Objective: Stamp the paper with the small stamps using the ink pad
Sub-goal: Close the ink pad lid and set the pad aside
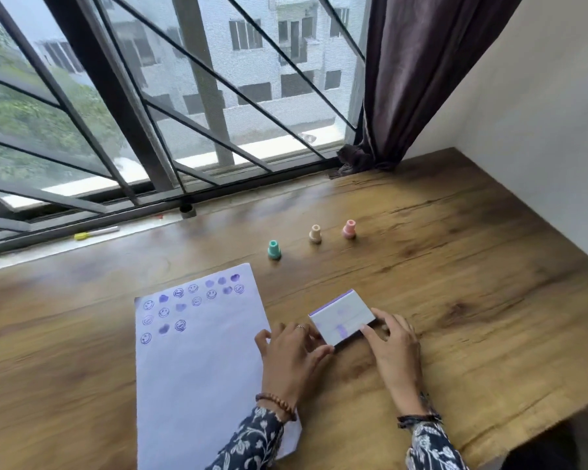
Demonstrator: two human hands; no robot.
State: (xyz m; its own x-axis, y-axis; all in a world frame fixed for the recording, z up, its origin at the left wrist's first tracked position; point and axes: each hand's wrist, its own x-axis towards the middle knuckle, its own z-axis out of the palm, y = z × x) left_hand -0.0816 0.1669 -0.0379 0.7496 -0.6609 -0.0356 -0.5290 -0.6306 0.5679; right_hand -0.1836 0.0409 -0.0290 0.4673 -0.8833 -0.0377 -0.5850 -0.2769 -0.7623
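The ink pad (pixel 342 317), a small white box with its lid on and purple smears on top, lies on the wooden table (pixel 455 283). My left hand (pixel 291 357) grips its near left corner. My right hand (pixel 392 344) holds its right side. The white paper (pixel 197 368) lies to the left, with purple smiley and heart prints along its top part. Three small stamps stand upright further back: a teal stamp (pixel 274 249), a beige stamp (pixel 315 234) and a pink stamp (pixel 349 229).
A window with dark metal bars runs along the table's far edge. A yellow-capped pen (pixel 95 232) lies on the sill at the left. A dark curtain (pixel 404 96) hangs at the back right beside a white wall.
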